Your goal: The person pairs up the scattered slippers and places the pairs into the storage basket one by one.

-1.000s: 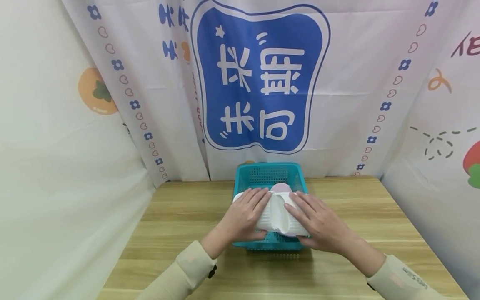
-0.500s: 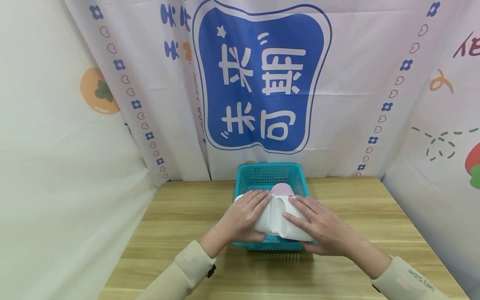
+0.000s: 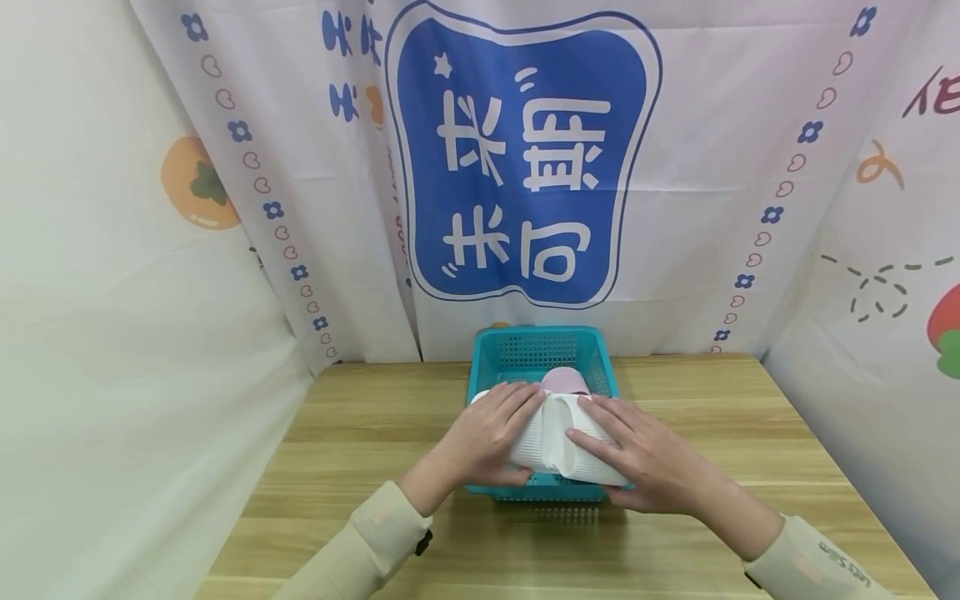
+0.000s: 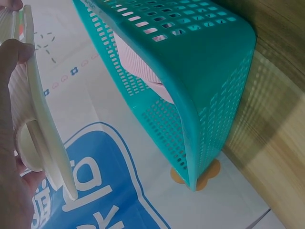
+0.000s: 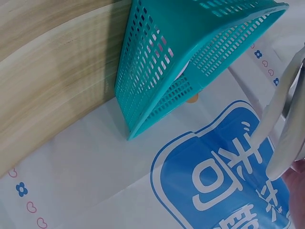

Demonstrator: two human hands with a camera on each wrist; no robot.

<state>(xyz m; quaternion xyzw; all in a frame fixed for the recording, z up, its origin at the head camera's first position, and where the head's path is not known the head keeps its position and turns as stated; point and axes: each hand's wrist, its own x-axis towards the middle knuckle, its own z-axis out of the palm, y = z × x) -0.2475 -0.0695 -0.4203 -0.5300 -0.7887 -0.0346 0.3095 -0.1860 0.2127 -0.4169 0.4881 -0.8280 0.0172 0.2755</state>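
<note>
A pair of white ribbed slippers [image 3: 531,443] is held above the front part of the teal basket [image 3: 480,354]. My left hand [image 3: 483,433] grips the left side of the pair, fingers over the top and thumb below. On the other side my right hand [image 3: 648,457] holds it the same way, one finger lying near the gap in the middle. Pale slipper edges [image 5: 274,119] show at the margin of the right wrist view. Inside the basket lies a pink ribbed slipper [image 4: 136,62], partly hidden by the basket wall and, in the head view, by the white pair.
The basket stands on a wood-grain table [image 3: 375,417], close to its back edge. Behind hangs a white cloth [image 3: 675,250] with a large blue printed panel [image 3: 510,167]. More printed cloth closes in both sides.
The white slippers have come slightly nearer to me and their right side has dipped, with my right hand shifting along. More of the pink slipper shows. My left hand has hardly moved.
</note>
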